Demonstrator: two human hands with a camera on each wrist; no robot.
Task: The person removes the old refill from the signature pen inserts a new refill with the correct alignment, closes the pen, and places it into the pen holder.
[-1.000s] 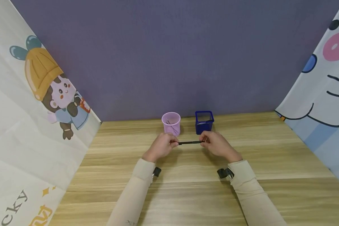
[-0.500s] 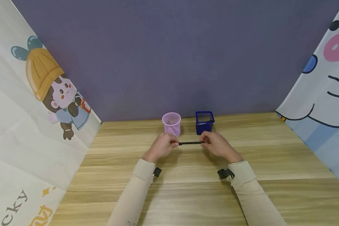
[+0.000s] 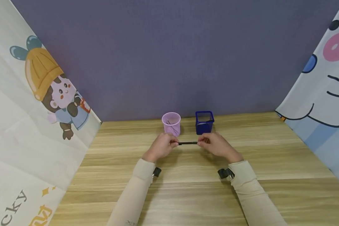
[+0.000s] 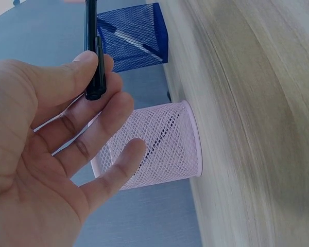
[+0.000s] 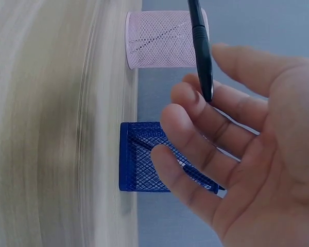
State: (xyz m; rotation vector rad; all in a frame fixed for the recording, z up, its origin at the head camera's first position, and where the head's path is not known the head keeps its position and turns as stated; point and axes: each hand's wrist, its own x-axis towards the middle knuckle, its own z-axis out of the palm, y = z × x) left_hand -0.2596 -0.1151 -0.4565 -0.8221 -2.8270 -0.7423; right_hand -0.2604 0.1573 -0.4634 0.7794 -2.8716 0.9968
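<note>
A slim black pen lies level between both hands, above the wooden table. My left hand pinches one end between thumb and fingers; in the left wrist view a clip shows on this end of the pen. At the other end, my right hand pinches the pen with thumb and index finger. Its tapered end sticks out past the thumb in the right wrist view, while the other fingers are loosely bent. Behind the hands stand a round pink mesh pen cup and a square blue mesh pen cup.
Thin dark sticks or pens lean inside the pink cup, and a pen lies slanted in the blue one. Both cups stand near the table's back edge, before a grey-purple panel. Printed cloths hang at the sides.
My right hand has shifted slightly left along the pen, so less of it shows between the hands. The left hand and both cups stay in place.
</note>
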